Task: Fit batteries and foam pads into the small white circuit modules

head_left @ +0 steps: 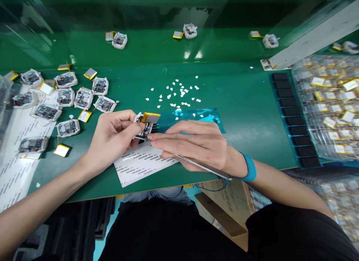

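Pinched in my left hand (117, 131) is a small white device housing with an exposed circuit board (146, 131). Its silver battery pouch with yellow edges (152, 117) sticks out over the top. My right hand (193, 145), with a blue band at the wrist, is closed around metal tweezers (202, 164). The tweezer tips reach the lower right edge of the housing; what lies between them is too small to tell. Below both hands lies a white printed sheet (140, 169). A blue film (215, 120) is partly hidden behind my right hand.
Several similar open housings (84, 98) with batteries cluster at the left. Small white round stickers (182, 92) are scattered mid-table. A strip of black pads (294, 120) lies at the right, beside stacked clear trays (333, 107) of batteries. More units sit on the green belt (151, 47) behind.
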Motion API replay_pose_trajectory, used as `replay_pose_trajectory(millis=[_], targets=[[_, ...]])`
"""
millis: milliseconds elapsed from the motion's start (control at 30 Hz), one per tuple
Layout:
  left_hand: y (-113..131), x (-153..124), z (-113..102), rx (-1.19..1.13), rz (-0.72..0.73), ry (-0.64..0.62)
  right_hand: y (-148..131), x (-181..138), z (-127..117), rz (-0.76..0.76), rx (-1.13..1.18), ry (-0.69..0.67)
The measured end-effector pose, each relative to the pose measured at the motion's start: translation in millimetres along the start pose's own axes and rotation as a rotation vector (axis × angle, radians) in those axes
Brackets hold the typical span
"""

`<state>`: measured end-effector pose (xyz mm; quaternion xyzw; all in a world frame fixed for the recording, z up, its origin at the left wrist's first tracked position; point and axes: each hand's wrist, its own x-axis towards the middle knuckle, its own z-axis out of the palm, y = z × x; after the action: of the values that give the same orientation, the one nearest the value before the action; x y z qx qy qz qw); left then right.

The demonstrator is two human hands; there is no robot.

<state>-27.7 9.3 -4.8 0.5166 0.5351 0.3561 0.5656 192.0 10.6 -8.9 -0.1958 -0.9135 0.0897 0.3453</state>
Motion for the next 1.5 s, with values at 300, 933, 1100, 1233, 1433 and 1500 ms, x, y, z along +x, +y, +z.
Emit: replay_pose_trajectory(millis=[300,933,1100,1233,1433,1500], targets=[[5.1,-1.4,2.4,0.035,0.098,-0.004,3.3,1.7,2.7,0.073,0.095,0.083],[6.9,7.1,-3.5,-0.062,0.072,0.061,8.4,0.1,0.8,-0.008,-0.040,0.186],[12.5,56.2,-44.6,0.304,0.199,0.304,9.1,-0.3,0.4,-0.074,-0.077,0.182],[16.8,110.7,-103.0,0.516,0.262,0.547,9.7,0.9,1.2,-0.129,-0.143,0.141],[18.6,144.5,-147.5,0.829,0.263,0.518,9.8,1.9,1.7,-0.159,-0.171,0.161],[17.6,156.6,-145.2,0.874,0.283,0.403,10.3,2.0,2.1,-0.160,-0.172,0.159]])
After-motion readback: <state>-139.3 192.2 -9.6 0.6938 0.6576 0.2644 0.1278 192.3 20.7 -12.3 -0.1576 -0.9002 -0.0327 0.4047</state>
